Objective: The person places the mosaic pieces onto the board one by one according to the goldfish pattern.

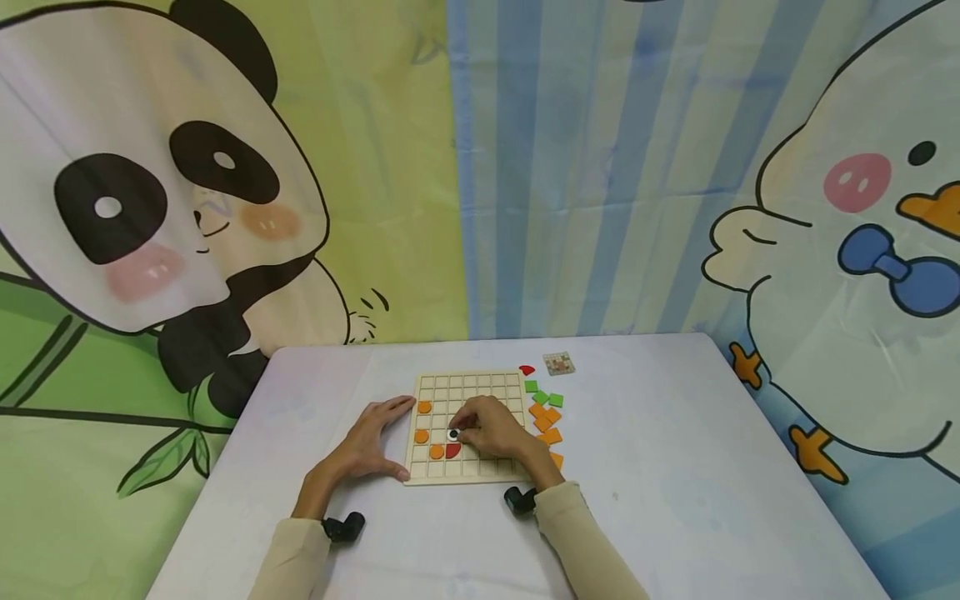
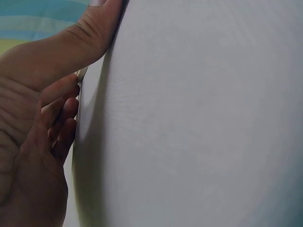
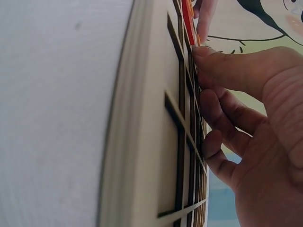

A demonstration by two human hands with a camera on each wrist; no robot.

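A wooden grid board point(image 1: 468, 480) lies on the table. My left hand point(image 1: 367, 442) spans its left edge, thumb near the front corner and fingertips at the side farther back; the left wrist view shows these fingers point(image 2: 66, 109) extended along the edge. Over the middle of the board, my right hand point(image 1: 491, 427) pinches a small white piece with a black dot point(image 1: 453, 435) between thumb and fingers, low over a grid cell. A red quarter-round piece point(image 1: 453, 451) sits just in front of it. Orange round pieces, one of them point(image 1: 422, 436) to the left, lie in other cells.
Along the board's right side lie loose green squares point(image 1: 556, 400) and several orange pieces point(image 1: 551, 436). Behind them are a red piece point(image 1: 527, 370) and a small picture card point(image 1: 558, 363). A printed cloth point(image 1: 525, 167) hangs behind the table point(image 1: 675, 500).
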